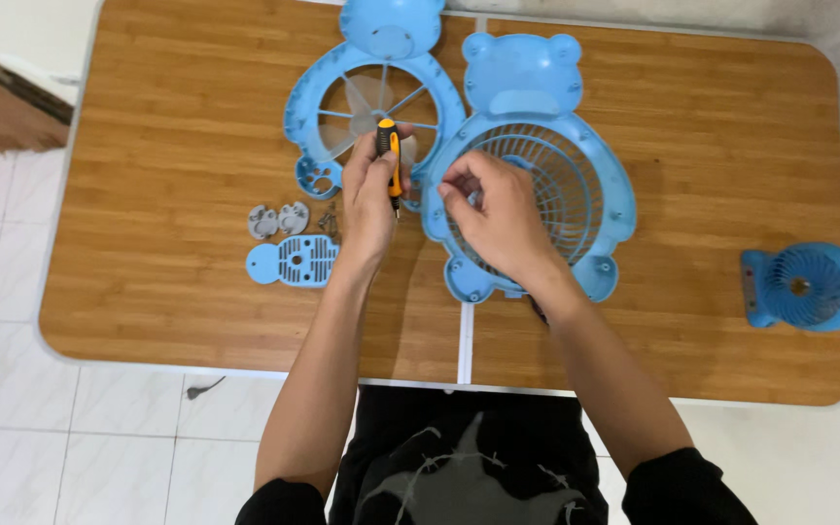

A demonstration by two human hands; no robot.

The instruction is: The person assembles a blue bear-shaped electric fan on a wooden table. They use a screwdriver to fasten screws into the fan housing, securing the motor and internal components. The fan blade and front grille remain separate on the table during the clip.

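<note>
My left hand (367, 199) grips a black and orange screwdriver (390, 156), held upright with its tip pointing down near the table. My right hand (493, 214) rests on the left rim of a blue bear-shaped fan grille (600, 194), fingers pinched together on something too small to make out. To the left lies the other blue bear-shaped fan half (328, 97) with pale blades (367, 102) inside it. Both shells lie flat on a wooden table (177, 146).
A small blue vented cover plate (294, 261), two grey round pieces (278, 220) and some small screws (329, 222) lie left of my left hand. A small blue round fan (809, 287) stands at the table's right edge. White floor tiles surround the table.
</note>
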